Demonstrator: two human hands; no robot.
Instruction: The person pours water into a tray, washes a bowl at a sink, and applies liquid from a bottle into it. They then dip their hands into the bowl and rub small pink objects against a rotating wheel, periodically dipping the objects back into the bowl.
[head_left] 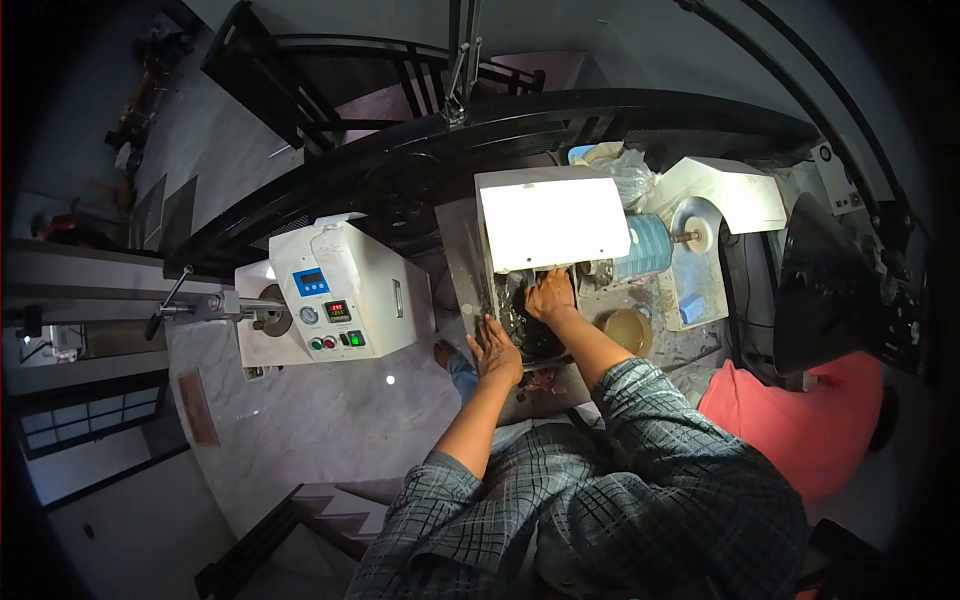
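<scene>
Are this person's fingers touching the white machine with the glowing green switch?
No, the left fingers and right fingers are by the white hood, apart from that machine.

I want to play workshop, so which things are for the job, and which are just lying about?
Probably for the job:
white hood, right hand reaching in under it
dark tray, left hand at its edge

Probably just about, untouched by these hands:
blue jug
bowl
blue block
plastic bag

The white hood point(553, 220) hid what lay beneath; left of it, the blue display's point(309, 282) text was unreadably small.
</scene>
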